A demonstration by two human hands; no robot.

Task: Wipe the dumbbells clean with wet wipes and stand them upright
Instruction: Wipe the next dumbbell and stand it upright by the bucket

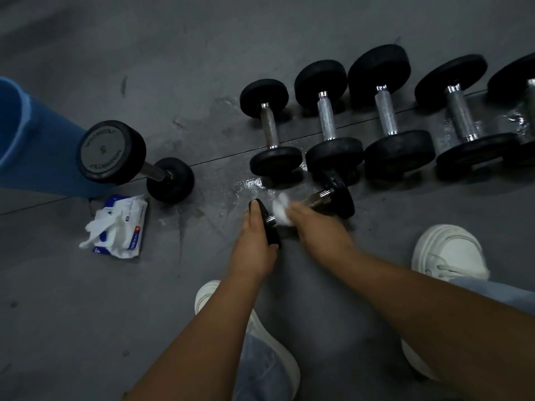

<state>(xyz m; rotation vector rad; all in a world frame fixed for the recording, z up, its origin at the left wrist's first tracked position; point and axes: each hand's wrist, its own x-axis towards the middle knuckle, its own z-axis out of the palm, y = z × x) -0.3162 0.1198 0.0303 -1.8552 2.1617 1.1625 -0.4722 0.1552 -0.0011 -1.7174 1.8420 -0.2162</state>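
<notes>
At the far left is a blue plastic bin (17,134). Just beside it an upright dumbbell (113,151) rests on one head, its flat round end facing up, presumably parked there as finished. In front of it lies a soft pack of wet wipes (121,227) with a sheet pulled half out (handy for the next grab).

In the middle, the left hand (254,241) curls its fingers round the near rubber head of the small dumbbell (341,198), which sits low over the grey floor (86,314), likely to stop it rolling. The right hand (312,224), blurred, clutches a crumpled white wet wipe (282,208) against the chrome handle, which seems to be the part being cleaned. A wet sheen marks the floor just beyond.

To the right, a row of dumbbells (388,111) lies sideways, with black round heads and grey metal handles. They get larger rightward and likely await wiping.
</notes>
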